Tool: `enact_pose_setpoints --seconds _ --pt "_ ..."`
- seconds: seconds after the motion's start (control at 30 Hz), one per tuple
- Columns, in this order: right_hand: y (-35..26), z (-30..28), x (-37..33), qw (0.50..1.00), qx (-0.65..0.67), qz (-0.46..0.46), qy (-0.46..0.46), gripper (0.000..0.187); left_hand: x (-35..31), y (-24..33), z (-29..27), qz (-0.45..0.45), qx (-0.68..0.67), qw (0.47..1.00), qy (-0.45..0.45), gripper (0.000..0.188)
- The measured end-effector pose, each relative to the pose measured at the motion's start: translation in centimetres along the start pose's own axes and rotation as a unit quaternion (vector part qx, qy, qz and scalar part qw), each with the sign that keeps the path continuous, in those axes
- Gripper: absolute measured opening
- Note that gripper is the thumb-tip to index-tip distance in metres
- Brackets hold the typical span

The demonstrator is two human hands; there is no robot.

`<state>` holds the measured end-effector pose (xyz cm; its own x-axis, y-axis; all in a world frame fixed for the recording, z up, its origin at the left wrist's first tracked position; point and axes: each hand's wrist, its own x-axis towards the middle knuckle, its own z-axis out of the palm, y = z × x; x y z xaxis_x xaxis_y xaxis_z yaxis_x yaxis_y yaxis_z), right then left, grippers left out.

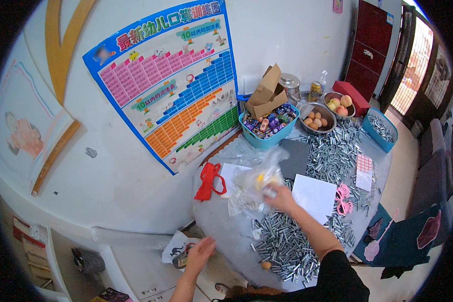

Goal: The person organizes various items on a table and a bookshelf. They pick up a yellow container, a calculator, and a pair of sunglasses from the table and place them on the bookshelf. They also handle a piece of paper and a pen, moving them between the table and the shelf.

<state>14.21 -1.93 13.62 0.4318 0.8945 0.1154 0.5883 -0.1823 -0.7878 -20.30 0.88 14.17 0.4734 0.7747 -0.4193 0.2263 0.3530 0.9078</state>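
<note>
My right hand (282,199) grips a crumpled clear plastic bag (254,178) above the table, with something yellow showing inside it. The bag is smeared by motion. Off the table's left edge hangs my left hand (200,255), fingers stretched out and nothing in them. Close by it is a white bag (173,244) with a dark printed figure. Below my right forearm lies a heap of small metal tubes or bolts (282,241). A white sheet (314,197) rests just right of my right hand, beside pink toy glasses (344,199).
A red cloth pouch (209,181) lies at the table's left. Toward the back stand a blue basket of small wrapped packets (267,141), an egg bowl (317,132), a peach bowl (355,110) and a blue bin of metal parts (393,141). More metal parts (332,151) spread across the far side.
</note>
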Motion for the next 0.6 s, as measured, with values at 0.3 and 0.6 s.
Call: enact_pose_setpoints --seconds 0.3,0.6 --pt "-6.9 3.0 -6.5 0.907 0.069 -0.164 -0.380 0.033 7.4 1.3 7.4 -0.087 -0.247 0.961 -0.095 0.042" --pt "5.3 3.1 9.9 0.974 -0.194 0.117 -0.024 0.065 8.4 -2.2 2.0 -0.110 -0.304 0.941 0.096 0.041"
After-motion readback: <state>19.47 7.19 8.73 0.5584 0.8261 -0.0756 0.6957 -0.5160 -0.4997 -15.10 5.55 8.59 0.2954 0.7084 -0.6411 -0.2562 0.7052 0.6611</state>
